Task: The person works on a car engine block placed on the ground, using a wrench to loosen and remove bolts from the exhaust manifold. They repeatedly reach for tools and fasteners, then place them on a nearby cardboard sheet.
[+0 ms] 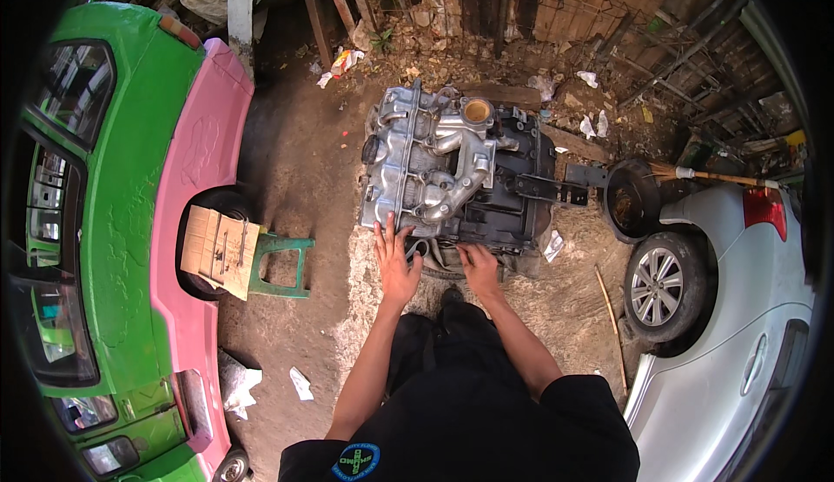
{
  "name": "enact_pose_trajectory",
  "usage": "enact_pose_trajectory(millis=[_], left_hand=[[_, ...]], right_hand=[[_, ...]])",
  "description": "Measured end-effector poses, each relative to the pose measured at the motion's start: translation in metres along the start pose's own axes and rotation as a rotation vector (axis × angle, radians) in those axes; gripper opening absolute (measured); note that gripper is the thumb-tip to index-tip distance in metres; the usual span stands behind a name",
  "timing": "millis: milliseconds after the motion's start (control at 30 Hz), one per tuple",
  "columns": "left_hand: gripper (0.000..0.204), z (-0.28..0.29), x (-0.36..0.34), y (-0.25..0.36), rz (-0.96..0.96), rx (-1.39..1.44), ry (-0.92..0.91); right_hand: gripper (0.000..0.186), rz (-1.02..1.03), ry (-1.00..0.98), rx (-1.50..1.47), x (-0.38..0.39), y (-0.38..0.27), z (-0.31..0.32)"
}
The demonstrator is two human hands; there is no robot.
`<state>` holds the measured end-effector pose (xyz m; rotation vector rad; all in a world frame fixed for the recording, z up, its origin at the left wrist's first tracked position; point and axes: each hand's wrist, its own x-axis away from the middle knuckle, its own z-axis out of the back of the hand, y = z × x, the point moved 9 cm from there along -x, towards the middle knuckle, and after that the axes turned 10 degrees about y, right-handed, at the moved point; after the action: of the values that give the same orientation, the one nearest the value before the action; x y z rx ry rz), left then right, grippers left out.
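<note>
A car engine [400, 169] stands on the ground in front of me, its silver castings on the left and black parts on the right. A branched silver intake manifold [473, 169] with a round opening runs along its top. My left hand [397, 263] is at the engine's near left edge, fingers spread, the tips against the silver casting. At the near edge, farther right, my right hand [479, 270] reaches its extended fingers to the dark lower parts. Nothing shows in either hand. What the right fingertips touch is too small to tell.
A green stool [285, 266] bears cardboard [204, 240] with several metal rods. Left is a green and pink van [195, 126]; right, a silver car [734, 308]. A black basin [641, 188] stands near the car's rear. A stick [611, 321] and paper scraps lie around.
</note>
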<state>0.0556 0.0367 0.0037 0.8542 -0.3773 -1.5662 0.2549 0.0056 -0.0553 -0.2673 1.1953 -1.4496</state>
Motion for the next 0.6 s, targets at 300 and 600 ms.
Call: enact_pose_trajectory(millis=[300,600], left_hand=[[0.057,0.000,0.000,0.000,-0.042,0.003,0.029],[0.055,0.001,0.001,0.001,-0.029,0.003,0.026]], right_hand=[[0.021,0.160,-0.269,-0.114,0.017,-0.039,-0.046],[0.032,0.086,-0.295,-0.163,0.035,-0.012,-0.011]])
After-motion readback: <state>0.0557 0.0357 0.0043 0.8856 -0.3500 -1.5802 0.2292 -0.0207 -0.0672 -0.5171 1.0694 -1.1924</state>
